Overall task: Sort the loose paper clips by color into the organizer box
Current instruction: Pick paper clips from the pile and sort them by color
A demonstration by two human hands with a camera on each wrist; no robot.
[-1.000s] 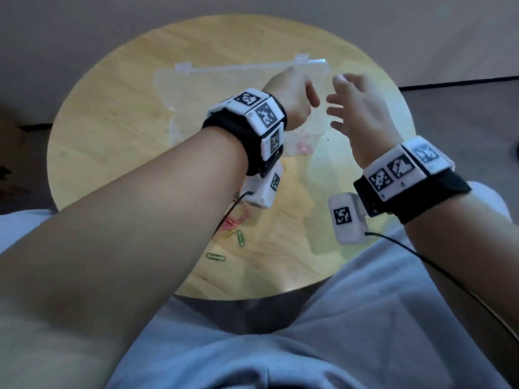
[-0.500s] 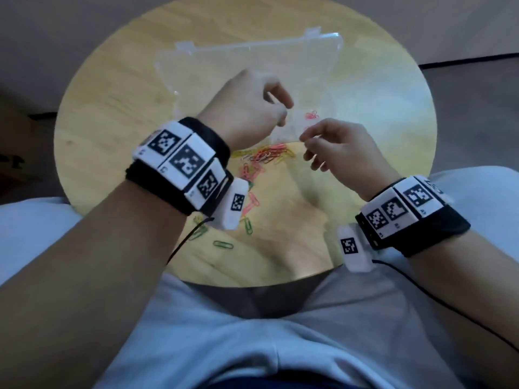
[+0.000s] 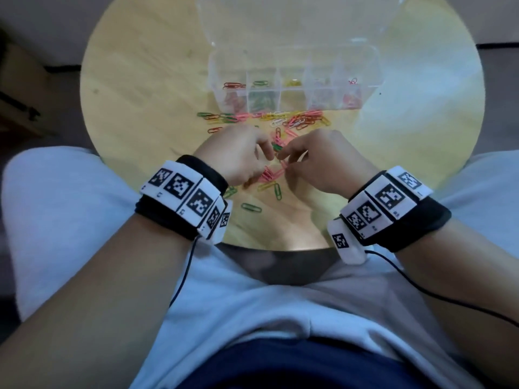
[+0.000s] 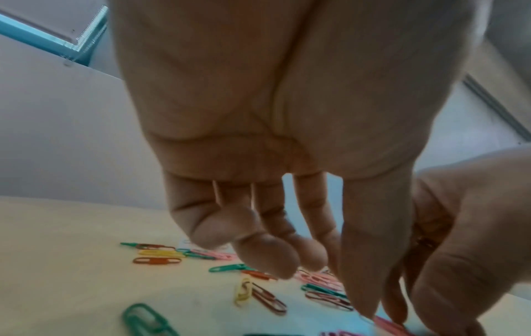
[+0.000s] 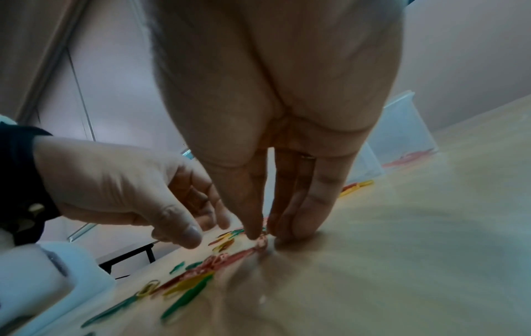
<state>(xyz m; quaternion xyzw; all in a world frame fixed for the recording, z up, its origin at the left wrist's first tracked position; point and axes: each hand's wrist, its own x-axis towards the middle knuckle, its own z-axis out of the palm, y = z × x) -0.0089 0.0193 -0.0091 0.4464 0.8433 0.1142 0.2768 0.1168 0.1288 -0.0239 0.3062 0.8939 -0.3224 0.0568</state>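
Note:
The clear organizer box (image 3: pixel 295 51) stands at the table's far side, lid open, with sorted clips in its front row of compartments. Loose paper clips (image 3: pixel 280 119) of mixed colors lie in a band in front of it, and more lie near the table's front edge. Both hands are down at this near pile. My right hand (image 3: pixel 283 161) (image 5: pixel 263 236) pinches a pink clip (image 5: pixel 262 242) on the table between thumb and fingertips. Just to its left, my left hand (image 3: pixel 266 155) (image 4: pixel 330 272) hovers over the clips with fingers loosely curled and holds nothing.
The round wooden table (image 3: pixel 140 94) has bare wood to the left and right of the box. Green clips (image 3: pixel 251 207) lie singly closest to the front edge. My lap is directly below the table edge, with wrist cables hanging there.
Both hands have drawn back from the organizer box toward me and dropped onto the near clip pile. The right hand's fingers have closed on a pink clip.

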